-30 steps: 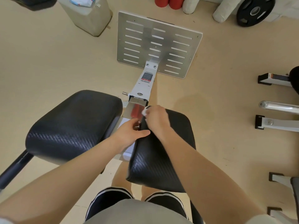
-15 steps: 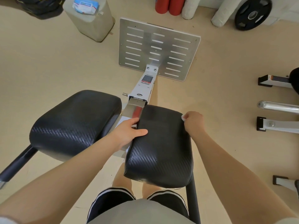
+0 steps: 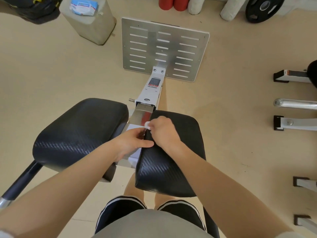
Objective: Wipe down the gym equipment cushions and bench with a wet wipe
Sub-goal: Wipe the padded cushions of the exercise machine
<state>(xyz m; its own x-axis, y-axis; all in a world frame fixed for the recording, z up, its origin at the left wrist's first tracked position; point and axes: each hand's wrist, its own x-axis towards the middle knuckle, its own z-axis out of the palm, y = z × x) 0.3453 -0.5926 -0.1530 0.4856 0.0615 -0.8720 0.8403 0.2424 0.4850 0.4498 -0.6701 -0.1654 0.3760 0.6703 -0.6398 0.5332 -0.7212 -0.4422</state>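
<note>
Right hand (image 3: 163, 131) has swept back from the right pad's (image 3: 180, 152) far right corner to its inner left edge, fist bunched on the wipe (image 3: 147, 125). Left hand (image 3: 132, 143) stays gripping that same edge, thumb on top, fingers hidden underneath. Hands nearly touching. Only a white corner of the wipe shows, just beyond the left fingers. Best to press flat, overlap strokes, work toward the near edge. Left pad (image 3: 80, 133) untouched right now.
</note>
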